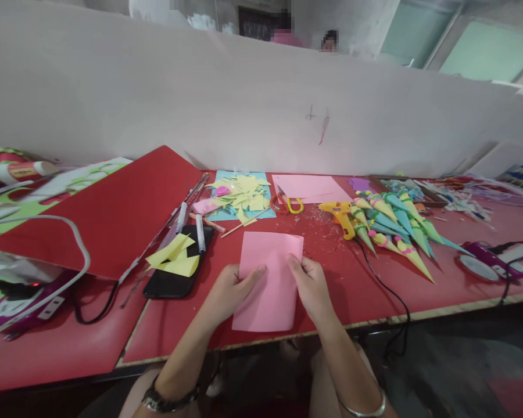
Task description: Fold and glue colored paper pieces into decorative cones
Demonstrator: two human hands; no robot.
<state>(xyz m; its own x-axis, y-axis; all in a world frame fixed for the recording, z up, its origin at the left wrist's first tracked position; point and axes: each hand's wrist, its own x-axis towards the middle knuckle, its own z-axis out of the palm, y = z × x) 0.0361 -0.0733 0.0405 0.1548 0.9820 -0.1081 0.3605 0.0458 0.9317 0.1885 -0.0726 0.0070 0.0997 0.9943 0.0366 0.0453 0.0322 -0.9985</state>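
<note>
A pink sheet of paper [270,296] is held upright-ish over the table's front edge, its right side curving over. My left hand [232,290] grips its left edge, thumb on the near face and fingers behind. On the right edge, my right hand [309,281] pinches the paper with the thumb in front. Beyond the sheet lie red and yellow scissors [295,205], a thin wooden stick [239,225] and a heap of pale yellow paper pieces [248,194] on blue paper.
Left: a black phone [168,285] under yellow paper strips [185,264], markers and a large red sheet [113,215]. Right: a yellow glue gun [342,217] with a trailing cord, several paper cones [412,261] and a purple power strip [488,264]. A pale partition [244,110] stands behind.
</note>
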